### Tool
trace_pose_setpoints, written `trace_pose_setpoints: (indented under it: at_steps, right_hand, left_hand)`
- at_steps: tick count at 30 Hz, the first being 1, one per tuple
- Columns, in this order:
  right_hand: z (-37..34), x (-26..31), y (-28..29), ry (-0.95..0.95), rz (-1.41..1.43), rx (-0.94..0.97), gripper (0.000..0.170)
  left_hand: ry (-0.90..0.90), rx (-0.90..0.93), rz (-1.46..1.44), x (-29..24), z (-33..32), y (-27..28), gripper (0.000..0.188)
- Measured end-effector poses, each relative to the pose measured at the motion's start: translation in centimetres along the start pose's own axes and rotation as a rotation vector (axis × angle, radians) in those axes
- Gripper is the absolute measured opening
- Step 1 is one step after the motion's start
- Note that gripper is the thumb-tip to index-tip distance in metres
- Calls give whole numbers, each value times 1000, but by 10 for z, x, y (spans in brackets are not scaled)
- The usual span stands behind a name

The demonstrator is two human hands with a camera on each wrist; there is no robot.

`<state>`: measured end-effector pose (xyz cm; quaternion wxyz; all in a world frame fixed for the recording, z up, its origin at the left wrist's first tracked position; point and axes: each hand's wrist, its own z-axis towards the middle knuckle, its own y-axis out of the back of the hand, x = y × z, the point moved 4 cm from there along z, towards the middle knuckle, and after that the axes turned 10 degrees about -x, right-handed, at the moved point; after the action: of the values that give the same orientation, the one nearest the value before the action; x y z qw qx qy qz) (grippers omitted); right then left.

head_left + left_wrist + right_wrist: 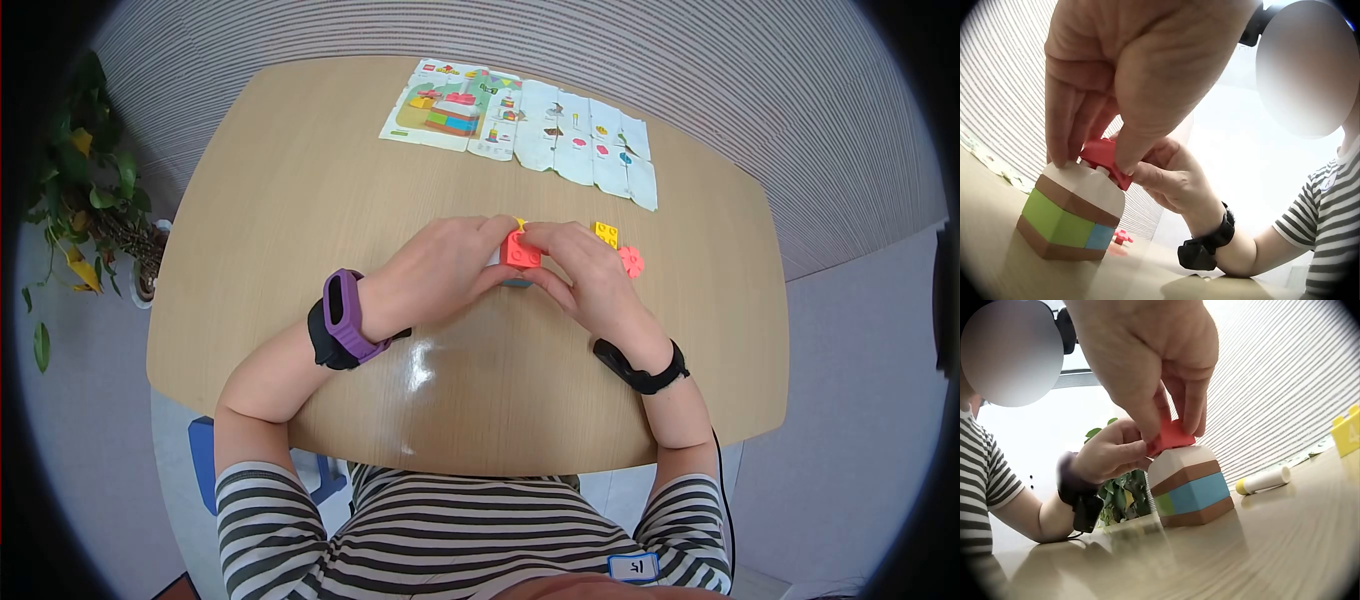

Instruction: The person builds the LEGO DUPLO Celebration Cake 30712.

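Observation:
A small stack of blocks stands on the table: brown at the bottom, a green [1054, 215] and blue [1200, 492] layer, brown again, then a rounded white layer [1085, 184]. On top sits a red brick [521, 252], slightly tilted in the left wrist view, with white studs showing below it. My left hand [437, 265] pinches the red brick from the left, its fingertips beside the white layer. From the right, my right hand [590, 275] pinches the same brick between thumb and fingers. In the head view both hands hide most of the stack.
A yellow brick [606, 233] and a red flower-shaped piece [631, 262] lie right of my right hand. A white cylinder with a yellow end [1266, 480] lies beyond the stack. The unfolded instruction sheet [560, 135] is at the table's far side; a potted plant [110, 200] stands at left.

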<state>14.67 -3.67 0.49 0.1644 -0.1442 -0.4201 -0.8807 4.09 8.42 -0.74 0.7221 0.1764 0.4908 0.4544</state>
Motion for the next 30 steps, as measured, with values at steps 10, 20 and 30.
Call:
trace_pose_setpoints:
  at_steps: [10, 20, 30]
  right_hand:
    - [-1, 1, 2, -19, -19, -4, 28]
    - [-1, 0, 6, -60, 13, 18, 25]
    - [-2, 2, 3, -74, -6, -16, 24]
  left_hand:
    - [-27, -29, 1, 0, 0, 0, 35]
    - [-18, -11, -9, 0, -1, -3, 34]
    - [13, 1, -23, 3, -1, -2, 36]
